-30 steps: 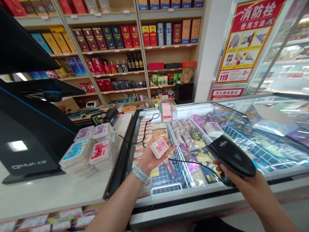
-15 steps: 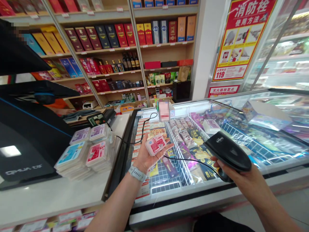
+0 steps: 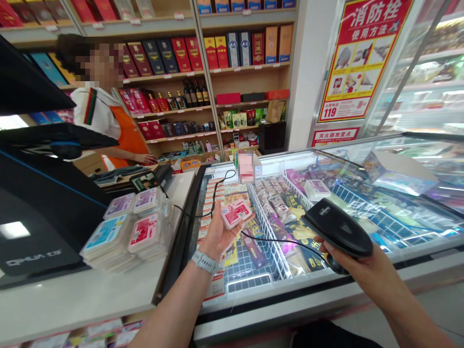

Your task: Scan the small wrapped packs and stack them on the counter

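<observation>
My left hand point(image 3: 218, 238), with a pale watch on its wrist, is closed on a small flat plastic box with a red-and-white label point(image 3: 236, 213). It holds the box above the glass-topped freezer point(image 3: 250, 304). A black barcode scanner point(image 3: 339, 228) is in the grip of my right hand point(image 3: 357, 265), its nose tilted toward the box but well apart from it. The scanner's black cord point(image 3: 282, 240) runs left, passing behind my left hand. Stacked flat plastic boxes point(image 3: 145, 232) with red, blue and purple labels stand on the counter to the left.
On the white counter point(image 3: 54, 309) stands a dark checkout machine point(image 3: 39, 227). Inside the freezer are white wire baskets point(image 3: 270, 227) of packaged food. A white box with a purple label point(image 3: 317, 189) rests farther right. A person in an orange apron point(image 3: 125, 130) stands beyond the counter, before shelves.
The box in my left hand has turned slightly and risen a little. My right hand and the scanner have shifted slightly left. The person behind the checkout machine has come into fuller view.
</observation>
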Available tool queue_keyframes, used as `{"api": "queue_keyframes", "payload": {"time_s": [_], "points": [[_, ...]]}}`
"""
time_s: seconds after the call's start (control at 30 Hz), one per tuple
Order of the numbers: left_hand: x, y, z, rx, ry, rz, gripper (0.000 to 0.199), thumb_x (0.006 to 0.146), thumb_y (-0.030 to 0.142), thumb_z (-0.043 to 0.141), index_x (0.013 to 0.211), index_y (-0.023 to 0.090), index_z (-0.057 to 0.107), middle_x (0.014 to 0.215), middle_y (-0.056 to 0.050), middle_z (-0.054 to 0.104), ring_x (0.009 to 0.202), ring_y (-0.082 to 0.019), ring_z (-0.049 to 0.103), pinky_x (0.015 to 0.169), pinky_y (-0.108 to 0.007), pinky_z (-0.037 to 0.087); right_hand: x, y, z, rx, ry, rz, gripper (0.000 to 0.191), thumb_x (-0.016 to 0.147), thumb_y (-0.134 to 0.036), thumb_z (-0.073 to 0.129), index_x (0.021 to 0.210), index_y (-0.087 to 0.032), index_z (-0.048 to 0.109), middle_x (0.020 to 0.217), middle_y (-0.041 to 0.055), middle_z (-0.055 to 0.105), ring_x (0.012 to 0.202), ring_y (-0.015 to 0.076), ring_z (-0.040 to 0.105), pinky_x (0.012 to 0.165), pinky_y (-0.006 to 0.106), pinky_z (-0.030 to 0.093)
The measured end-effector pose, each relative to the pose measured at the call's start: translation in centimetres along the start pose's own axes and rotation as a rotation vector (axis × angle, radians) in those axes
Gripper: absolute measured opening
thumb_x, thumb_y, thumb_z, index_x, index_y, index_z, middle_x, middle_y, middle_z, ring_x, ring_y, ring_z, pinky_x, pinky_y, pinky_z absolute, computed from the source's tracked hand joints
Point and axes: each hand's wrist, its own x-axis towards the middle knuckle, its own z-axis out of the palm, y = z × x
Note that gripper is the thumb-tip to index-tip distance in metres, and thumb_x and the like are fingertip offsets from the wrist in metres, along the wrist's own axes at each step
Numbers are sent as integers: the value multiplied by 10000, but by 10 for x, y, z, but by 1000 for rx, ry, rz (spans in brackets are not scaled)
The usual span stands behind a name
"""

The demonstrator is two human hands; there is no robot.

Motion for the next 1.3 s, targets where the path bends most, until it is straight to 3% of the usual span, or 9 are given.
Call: {"api": "queue_keyframes", "payload": {"time_s": [0.1, 0.23, 0.3, 0.37, 0.5, 0.7, 0.93, 1.3], "points": [[1, -3, 1, 16, 79, 71, 549, 853, 551, 548, 1233, 156, 539, 1282, -185, 582, 1121, -311, 611, 645, -306, 598, 1, 2, 0, -25, -12, 4, 427, 728, -497, 690, 1021, -188, 720, 952, 72, 760, 901, 303, 709, 793, 371, 590], [0, -3, 3, 49, 120, 210, 270, 850, 296, 609, 1061, 128, 589, 1192, -150, 638, 1091, -283, 624, 877, -456, 564, 3, 3, 1, -73, -31, -13, 378, 725, -469, 688, 957, -174, 732, 883, 69, 763, 870, 305, 712, 761, 365, 590], [1, -3, 1, 106, 121, 189, 218, 828, 241, 603, 1007, 116, 608, 1114, -141, 668, 1025, -266, 648, 859, -435, 567, 4, 1, 2, -76, -36, -43, 366, 739, -455, 676, 969, -176, 730, 877, 68, 762, 871, 299, 710, 760, 362, 586], [4, -4, -4, 195, 146, 184, 228, 808, 262, 624, 988, 122, 624, 1021, -119, 690, 903, -219, 667, 743, -341, 578, 4, -2, 4, -68, -40, -73, 354, 750, -445, 661, 974, -179, 727, 885, 67, 762, 867, 289, 709, 762, 358, 580], [8, -5, -12, 419, 154, 251, 326, 750, 330, 713, 1022, 163, 647, 955, -72, 700, 766, -134, 634, 586, -197, 487, 5, -12, 8, -102, -107, -78, 313, 740, -418, 647, 919, -172, 721, 841, 58, 758, 802, 265, 702, 690, 322, 564], [5, -4, -7, 616, 112, 405, 484, 733, 426, 728, 1126, 164, 626, 1106, -111, 687, 893, -187, 656, 680, -250, 490, 6, -29, 13, -198, -155, -81, 268, 721, -417, 619, 815, -173, 678, 711, 23, 711, 684, 227, 657, 594, 283, 506], [8, -4, -8, 583, 153, 585, 410, 712, 352, 750, 1047, 173, 597, 1058, -88, 693, 941, -189, 656, 826, -316, 500, 13, -32, 26, -206, -210, -119, 256, 728, -393, 595, 866, -184, 644, 729, 9, 688, 707, 217, 642, 614, 280, 495], [13, -4, -13, 537, 67, 657, 331, 762, 269, 703, 1062, 184, 590, 1094, -73, 690, 1027, -189, 644, 959, -354, 461, 21, -54, 55, -365, -174, -221, 181, 686, -258, 545, 848, -214, 613, 685, -9, 655, 632, 189, 608, 585, 268, 409]]}}
